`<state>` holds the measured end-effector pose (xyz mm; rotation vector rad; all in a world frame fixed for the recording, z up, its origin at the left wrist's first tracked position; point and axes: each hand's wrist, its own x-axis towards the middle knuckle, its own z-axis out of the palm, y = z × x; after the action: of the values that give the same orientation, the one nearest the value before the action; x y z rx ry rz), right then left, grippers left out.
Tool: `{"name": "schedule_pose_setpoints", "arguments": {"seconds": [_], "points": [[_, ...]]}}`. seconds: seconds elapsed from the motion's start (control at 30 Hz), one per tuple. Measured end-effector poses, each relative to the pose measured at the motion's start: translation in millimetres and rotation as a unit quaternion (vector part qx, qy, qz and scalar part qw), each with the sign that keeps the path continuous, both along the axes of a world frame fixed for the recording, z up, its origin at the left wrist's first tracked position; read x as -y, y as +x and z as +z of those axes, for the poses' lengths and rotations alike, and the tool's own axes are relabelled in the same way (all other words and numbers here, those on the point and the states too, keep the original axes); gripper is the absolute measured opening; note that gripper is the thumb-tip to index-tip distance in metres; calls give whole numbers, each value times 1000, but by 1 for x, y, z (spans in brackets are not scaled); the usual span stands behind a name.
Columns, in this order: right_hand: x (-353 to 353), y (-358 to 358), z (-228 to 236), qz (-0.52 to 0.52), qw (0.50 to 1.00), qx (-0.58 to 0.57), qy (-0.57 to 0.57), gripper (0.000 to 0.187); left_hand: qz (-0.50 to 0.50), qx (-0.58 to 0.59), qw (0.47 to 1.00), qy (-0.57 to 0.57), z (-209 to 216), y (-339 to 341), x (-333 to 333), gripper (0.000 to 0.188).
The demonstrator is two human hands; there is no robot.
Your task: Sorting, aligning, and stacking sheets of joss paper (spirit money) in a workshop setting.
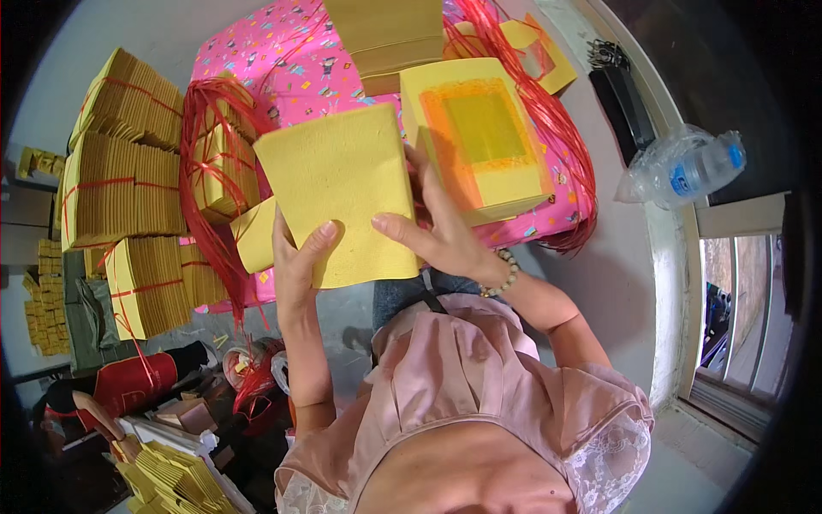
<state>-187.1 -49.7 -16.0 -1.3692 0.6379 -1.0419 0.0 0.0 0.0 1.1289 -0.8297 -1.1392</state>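
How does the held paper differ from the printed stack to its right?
The held paper shows a plain yellow face; the printed stack carries a green-gold rectangle bordered in orange.
The held paper is gripped by the left hand and right hand; the printed stack rests on pink cloth.
Both are yellow.

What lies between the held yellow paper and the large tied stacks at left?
Head view: red strands, a smaller tied bundle and a yellow piece lie between the yellow paper and the tied stacks.

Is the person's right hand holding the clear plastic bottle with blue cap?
No, the right hand holds yellow rectangular paper together with the left hand, and the bottle is apart, toward the picture's right.
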Motion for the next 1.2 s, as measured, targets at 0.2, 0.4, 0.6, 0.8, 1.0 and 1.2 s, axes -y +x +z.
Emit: {"name": "schedule_pose_setpoints", "arguments": {"seconds": [0.2, 0.4, 0.6, 0.8, 1.0, 1.2], "points": [[18, -67, 75, -79, 996, 3, -31, 84, -94, 49, 990, -91, 65, -59, 30, 78], [40, -169, 99, -206, 968, 98, 101, 49, -204, -15, 968, -143, 60, -86, 57, 81], [72, -290, 36, -258, 943, 125, 168, 45, -158, 123, 975, -101, 13, -86, 46, 56], [63, -305, -16, -253, 923, 147, 251, 43, -110, 121, 985, -49, -11, -64, 37, 47], [86, -270, 42, -132, 953, 147, 228, 46, -101, 133, 983, -73, -8, -71, 49, 44], [100, -179, 52, -34, 968, 25, 248, 49, -27, 116, 984, -131, -9, -82, 75, 39]]}}
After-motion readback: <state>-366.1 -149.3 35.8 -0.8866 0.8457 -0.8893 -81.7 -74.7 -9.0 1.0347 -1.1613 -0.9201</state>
